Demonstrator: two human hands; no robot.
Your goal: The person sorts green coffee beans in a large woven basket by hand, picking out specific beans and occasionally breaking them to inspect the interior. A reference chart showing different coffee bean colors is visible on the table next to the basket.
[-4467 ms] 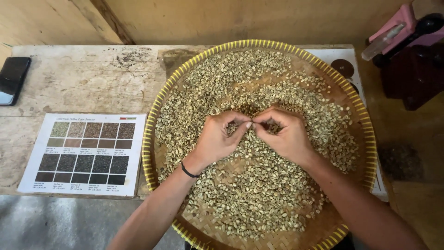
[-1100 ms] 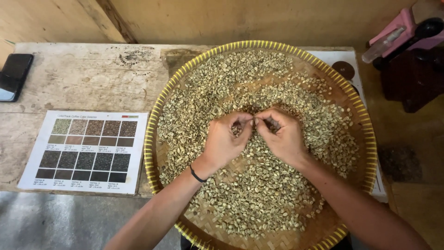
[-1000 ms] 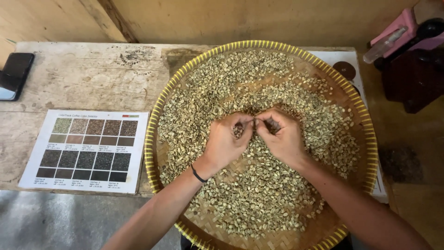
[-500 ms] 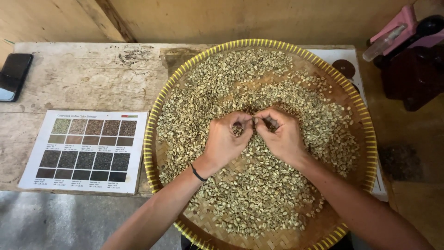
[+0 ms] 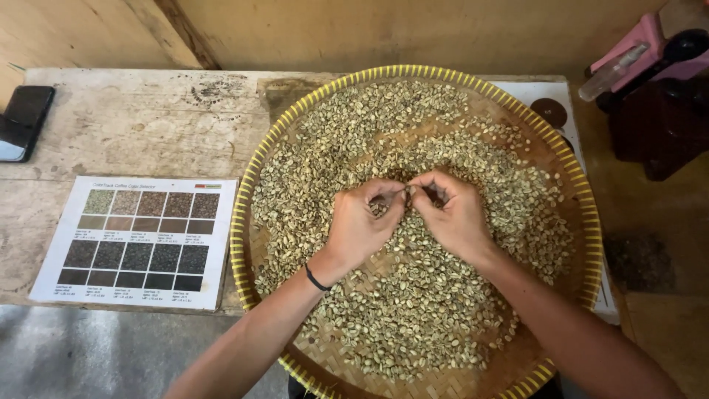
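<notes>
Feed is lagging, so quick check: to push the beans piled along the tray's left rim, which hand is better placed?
Probably the left hand: it sits nearer the left rim of the woven tray. The right hand would have to cross over it. Both pinch green beans at the centre.

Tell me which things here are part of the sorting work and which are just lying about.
In use: left hand, right hand, pale green beans, round woven tray.
Lying about: colour chart sheet, black phone, pink holder.
</notes>
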